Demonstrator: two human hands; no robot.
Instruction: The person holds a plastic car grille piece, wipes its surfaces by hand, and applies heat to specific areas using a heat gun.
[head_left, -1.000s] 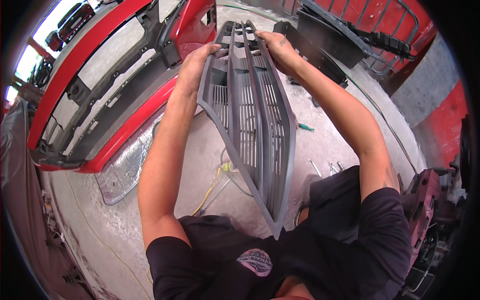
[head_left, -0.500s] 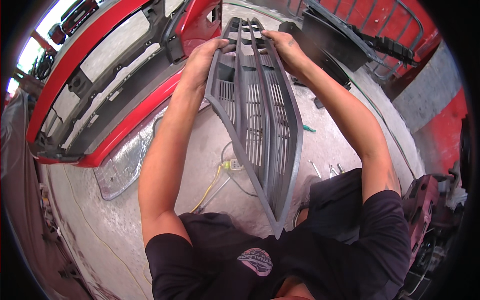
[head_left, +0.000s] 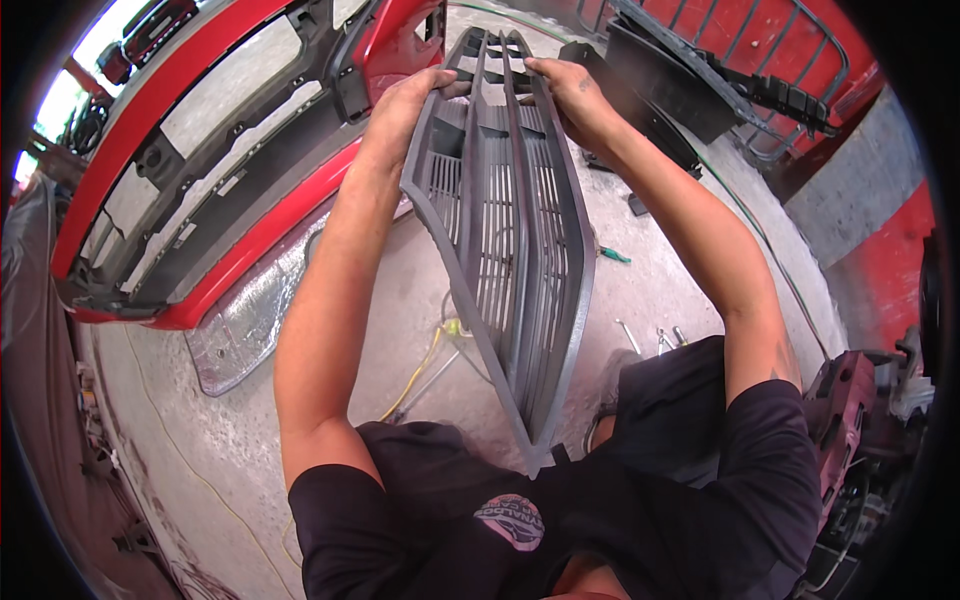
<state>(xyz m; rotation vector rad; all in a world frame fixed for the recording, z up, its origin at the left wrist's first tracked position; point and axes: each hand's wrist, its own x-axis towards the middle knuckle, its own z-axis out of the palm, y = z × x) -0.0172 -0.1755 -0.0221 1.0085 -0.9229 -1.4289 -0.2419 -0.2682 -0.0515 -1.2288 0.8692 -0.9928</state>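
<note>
Between my forearms I hold a long dark grey car grille (head_left: 522, 250), with slatted openings and raised ribs along its length. Its near end narrows to a point close to my shirt. My left hand (head_left: 408, 100) grips the grille's left edge toward the far end, thumb over the top. Opposite it, my right hand (head_left: 572, 92) is closed round the right edge, its thumb also on top. The other fingers of both hands are mostly hidden under the grille.
A red car bumper (head_left: 112, 150) stands at the left, over a silvery sheet (head_left: 240, 350) on the floor. Yellow cable (head_left: 412, 375) and several hand tools (head_left: 665, 340) lie below the grille. Black panels (head_left: 665, 80) and a metal rack (head_left: 800, 60) occupy the far right.
The grille's near, pointed end has swung a little to the left. Both hands keep their hold, and my left forearm has shifted slightly left.
</note>
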